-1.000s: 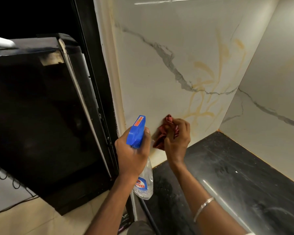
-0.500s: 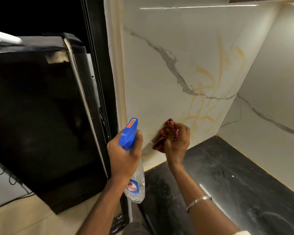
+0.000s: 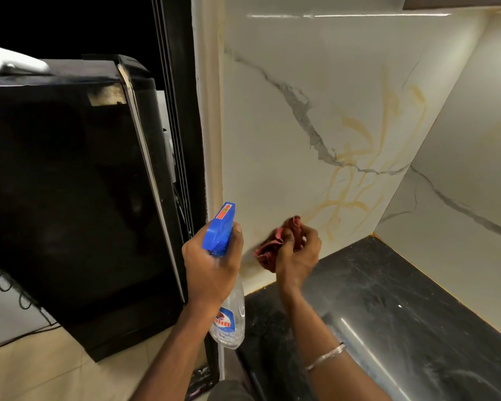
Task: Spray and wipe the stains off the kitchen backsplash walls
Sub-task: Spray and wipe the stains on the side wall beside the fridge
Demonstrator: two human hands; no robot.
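My left hand (image 3: 211, 264) grips the spray bottle (image 3: 224, 273) by its neck, nozzle toward the backsplash (image 3: 315, 117). My right hand (image 3: 297, 256) clutches a bunched red cloth (image 3: 275, 244) against the wall's lower edge, just above the black surface (image 3: 388, 299), beside yellow stains (image 3: 356, 180).

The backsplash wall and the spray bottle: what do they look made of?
Backsplash wall: likely glossy marble-look tile or stone, white with grey veins and a mirrored light streak. Spray bottle: seemingly clear plastic, with a see-through body and an opaque blue trigger head.
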